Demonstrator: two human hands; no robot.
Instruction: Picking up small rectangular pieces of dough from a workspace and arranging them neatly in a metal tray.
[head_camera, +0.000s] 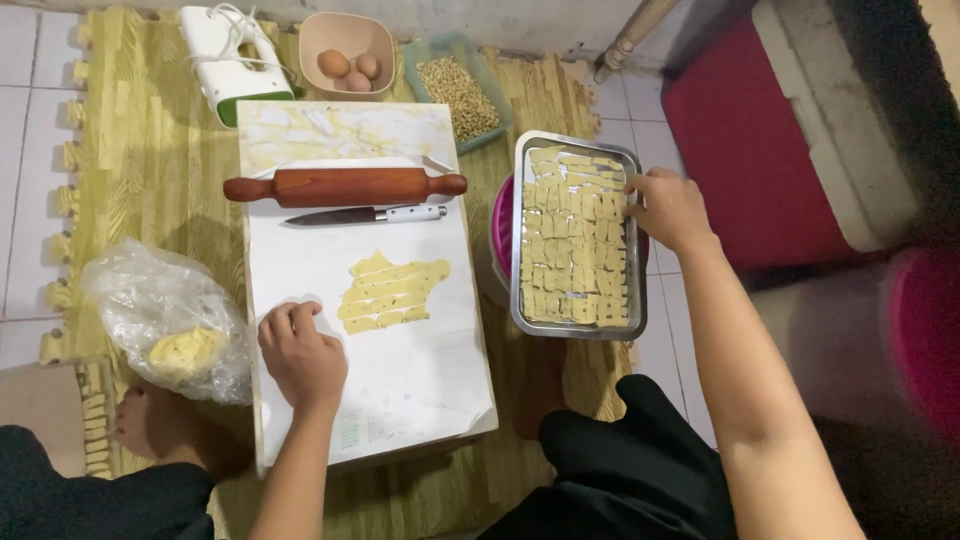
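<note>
A white board (400, 380) on a yellow floor mat (150, 170) carries a rolling pin (345, 186) and knife (365, 214) near its far edge and cut dough strips (388, 293) at its middle. The left hand (300, 355), curled closed, rests on the board's near-left part. The right hand (668, 207), fingers bent, sets a dough piece at the metal tray's (578, 330) far-right edge, best laid flat in line with its rows.

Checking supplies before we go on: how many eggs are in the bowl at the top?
3 eggs show, clustered in the beige bowl beside the tub of beans: one left, one right, one lower between them. More may be hidden beneath.
</note>
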